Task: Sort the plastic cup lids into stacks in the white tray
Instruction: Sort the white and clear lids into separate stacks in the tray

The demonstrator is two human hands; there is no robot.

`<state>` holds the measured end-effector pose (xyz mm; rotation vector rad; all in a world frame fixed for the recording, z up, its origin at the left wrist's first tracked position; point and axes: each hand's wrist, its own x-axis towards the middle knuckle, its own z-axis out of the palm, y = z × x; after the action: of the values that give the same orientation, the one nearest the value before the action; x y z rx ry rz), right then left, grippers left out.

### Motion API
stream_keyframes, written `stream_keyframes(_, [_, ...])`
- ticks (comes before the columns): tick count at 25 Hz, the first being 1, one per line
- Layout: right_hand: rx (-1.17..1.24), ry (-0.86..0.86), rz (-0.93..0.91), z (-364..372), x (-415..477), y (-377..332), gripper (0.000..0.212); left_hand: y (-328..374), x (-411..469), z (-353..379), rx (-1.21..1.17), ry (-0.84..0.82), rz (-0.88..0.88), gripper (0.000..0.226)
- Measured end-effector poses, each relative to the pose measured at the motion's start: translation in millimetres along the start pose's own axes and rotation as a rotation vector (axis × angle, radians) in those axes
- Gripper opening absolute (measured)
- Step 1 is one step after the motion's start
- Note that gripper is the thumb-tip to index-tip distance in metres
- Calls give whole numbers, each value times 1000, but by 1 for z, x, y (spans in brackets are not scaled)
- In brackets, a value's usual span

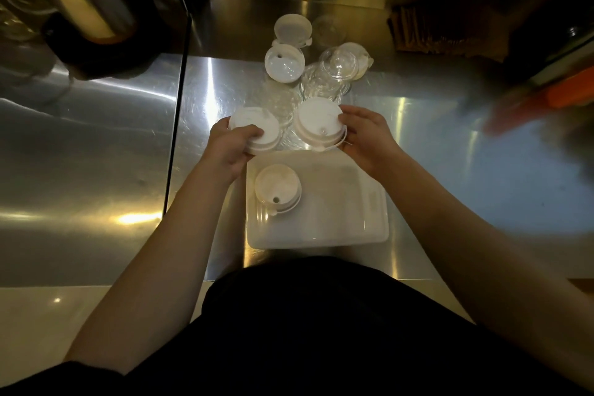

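Observation:
The white tray (337, 202) lies on the steel counter right in front of me, and one stack of white lids (278, 191) stands in its near left part. My left hand (229, 146) is shut on a short stack of white lids (254, 127) just past the tray's far left corner. My right hand (364, 137) grips another stack of white lids (318, 124) above the tray's far edge. Farther back lie loose white lids (284, 66) and clear dome lids (340, 64), and one flat clear lid (281, 103) rests between my hands.
A metal kettle (83, 0) on a dark base stands at the back left. A black seam (175, 125) runs down the counter left of my hands. A brown bundle (427, 32) sits at the back right, and an orange, blurred object (540, 103) lies at the right.

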<state>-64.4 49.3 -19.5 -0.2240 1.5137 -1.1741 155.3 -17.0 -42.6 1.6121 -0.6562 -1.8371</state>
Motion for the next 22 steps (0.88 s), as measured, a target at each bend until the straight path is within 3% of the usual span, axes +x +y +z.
stream_keyframes(10, [43, -119, -41, 2, -32, 7, 33, -8, -35, 6, 16, -64, 91, 51])
stream_keyframes(22, [23, -263, -58, -56, -42, 2, 28, -43, -76, 39, -48, -99, 119, 39])
